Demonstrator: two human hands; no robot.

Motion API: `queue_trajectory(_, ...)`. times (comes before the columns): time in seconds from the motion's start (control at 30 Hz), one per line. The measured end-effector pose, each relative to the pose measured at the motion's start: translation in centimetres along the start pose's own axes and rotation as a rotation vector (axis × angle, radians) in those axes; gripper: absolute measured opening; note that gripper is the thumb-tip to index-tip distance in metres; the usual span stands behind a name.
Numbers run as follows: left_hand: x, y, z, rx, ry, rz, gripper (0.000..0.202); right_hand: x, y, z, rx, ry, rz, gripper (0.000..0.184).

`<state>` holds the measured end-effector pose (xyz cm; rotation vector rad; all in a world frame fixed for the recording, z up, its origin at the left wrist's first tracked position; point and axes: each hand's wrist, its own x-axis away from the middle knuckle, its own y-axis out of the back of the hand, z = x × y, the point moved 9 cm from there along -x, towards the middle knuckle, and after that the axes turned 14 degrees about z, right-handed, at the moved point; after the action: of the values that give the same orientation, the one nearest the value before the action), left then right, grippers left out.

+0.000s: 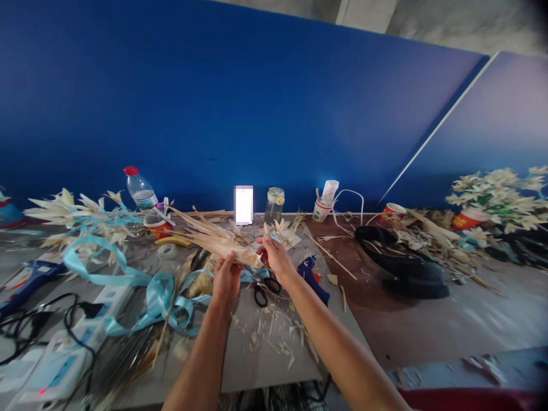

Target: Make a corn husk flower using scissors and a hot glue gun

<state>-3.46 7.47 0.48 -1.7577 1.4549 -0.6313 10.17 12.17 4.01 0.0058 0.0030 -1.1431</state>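
My left hand (226,277) is closed around the lower part of a dried corn husk (214,237), whose pale, long leaves fan out to the upper left. At the husk's cut right end, the fingers of my right hand (276,260) are pinched together. Below the hands, black-handled scissors (266,290) lie on the table. Just right of my right forearm lies a blue glue gun (314,278). Light blue ribbon (165,297) is spread in loops to the left. Behind my right hand are pale husk flowers (278,228).
A glass jar (274,204), bright phone screen (244,205) and bottle (140,191) stand along the blue partition (257,114). A power strip (64,354) with black cables is at left. A black curved object (402,262) and potted husk flowers (492,200) are at right.
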Motion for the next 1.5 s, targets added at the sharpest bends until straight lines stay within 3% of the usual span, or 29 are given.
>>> queue_trajectory(0.13, 0.0, 0.5, -0.1, -0.012, -0.016, -0.039, 0.022, -0.8, 0.0, 0.8, 0.086, 0.032, -0.006, 0.047)
queue_trajectory(0.4, -0.1, 0.2, 0.1, -0.03, 0.007, 0.001, 0.022, 0.3, -1.8, 2.0, 0.362, 0.027, 0.128, 0.05)
queue_trajectory(0.7, 0.0, 0.0, 0.2, -0.053, 0.024, 0.029, 0.021, 0.3, -2.7, 2.1, 0.458, 0.076, 0.158, 0.037)
queue_trajectory(1.5, 0.1, -0.1, 0.3, -0.051, 0.025, 0.004, 0.021, 0.8, -2.3, 0.5, 0.321, 0.023, 0.072, 0.04)
